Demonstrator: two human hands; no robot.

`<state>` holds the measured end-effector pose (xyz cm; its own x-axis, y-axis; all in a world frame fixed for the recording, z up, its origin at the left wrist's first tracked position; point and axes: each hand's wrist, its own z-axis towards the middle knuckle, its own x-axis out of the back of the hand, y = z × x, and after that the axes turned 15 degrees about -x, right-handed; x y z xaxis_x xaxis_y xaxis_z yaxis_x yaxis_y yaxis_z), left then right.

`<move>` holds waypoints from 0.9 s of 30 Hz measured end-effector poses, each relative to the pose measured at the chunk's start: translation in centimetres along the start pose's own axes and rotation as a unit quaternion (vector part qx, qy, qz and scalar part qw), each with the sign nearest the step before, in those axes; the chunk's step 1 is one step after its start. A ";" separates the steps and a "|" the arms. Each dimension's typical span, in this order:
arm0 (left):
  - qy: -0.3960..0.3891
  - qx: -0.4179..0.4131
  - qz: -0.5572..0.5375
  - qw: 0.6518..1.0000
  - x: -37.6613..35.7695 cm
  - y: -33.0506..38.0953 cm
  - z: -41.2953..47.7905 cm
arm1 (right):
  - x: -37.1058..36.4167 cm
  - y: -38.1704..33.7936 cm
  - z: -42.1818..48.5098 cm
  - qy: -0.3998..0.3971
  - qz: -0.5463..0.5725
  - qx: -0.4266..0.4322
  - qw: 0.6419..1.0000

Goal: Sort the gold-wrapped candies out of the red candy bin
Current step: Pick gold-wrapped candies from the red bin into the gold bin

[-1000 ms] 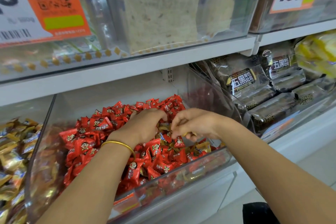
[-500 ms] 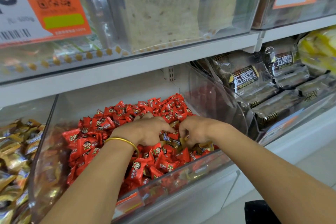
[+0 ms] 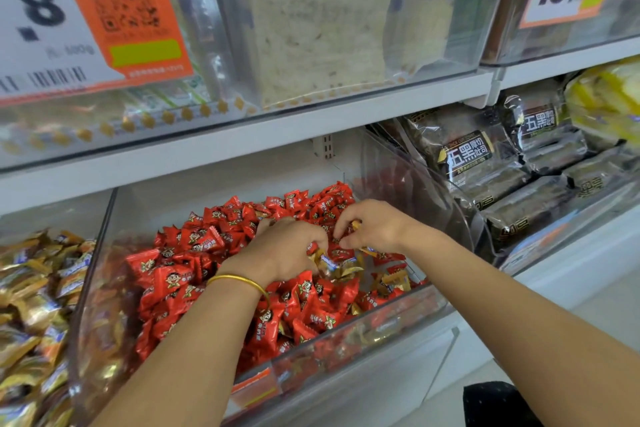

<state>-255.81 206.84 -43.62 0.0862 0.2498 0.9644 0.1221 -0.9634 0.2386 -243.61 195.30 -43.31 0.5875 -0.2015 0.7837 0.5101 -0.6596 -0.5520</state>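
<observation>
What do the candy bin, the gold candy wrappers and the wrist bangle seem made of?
Bin: clear, glossy rigid plastic; the candies show through its wall. Gold wrappers: crinkled metallic film that glints. Bangle: thin, smooth yellow metal, maybe gold; plating can't be ruled out.

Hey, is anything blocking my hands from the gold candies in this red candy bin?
Nothing solid. The loose gold-wrapped candies lie exposed between the left hand and right hand, near the clear plastic bin's front wall. Shiny red-wrapped candies overlap the edges of a few, so those need brushing aside.
</observation>
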 end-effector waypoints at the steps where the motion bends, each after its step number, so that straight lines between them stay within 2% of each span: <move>1: 0.032 -0.005 -0.018 0.999 0.2 -0.1 -0.2 | 0.1 -0.2 0.0 0.001 -0.013 0.001 1.000; 4: 0.118 -0.004 -0.088 0.989 0.9 -0.4 -0.7 | 0.3 -0.5 0.1 0.012 -0.002 -0.009 1.000; 8: 0.208 0.019 -0.118 0.971 1.4 -0.6 -1.0 | 0.4 -0.6 -0.2 -0.069 0.101 -0.045 0.991; 13: 0.262 0.061 -0.097 0.958 2.1 -0.7 -1.3 | -0.5 -0.3 -0.5 -0.106 -0.076 -0.045 0.990; 18: 0.278 0.077 -0.200 0.936 2.5 -0.4 -1.5 | -1.2 -0.3 -0.3 -0.050 -0.212 0.005 0.976; 24: 0.289 0.052 -0.263 0.919 2.4 -0.2 -1.7 | -1.9 -0.3 -0.3 -0.045 -0.289 -0.008 0.956; 27: 0.297 0.034 -0.313 0.902 2.5 -0.1 -1.6 | -1.6 -0.3 -0.4 -0.043 -0.279 -0.025 0.959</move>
<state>-257.21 207.35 -41.08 -0.5630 0.6264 0.5391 0.0258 -0.6387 0.7691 -244.94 195.53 -44.36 0.2824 0.2523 0.9255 0.7308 -0.6816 -0.0372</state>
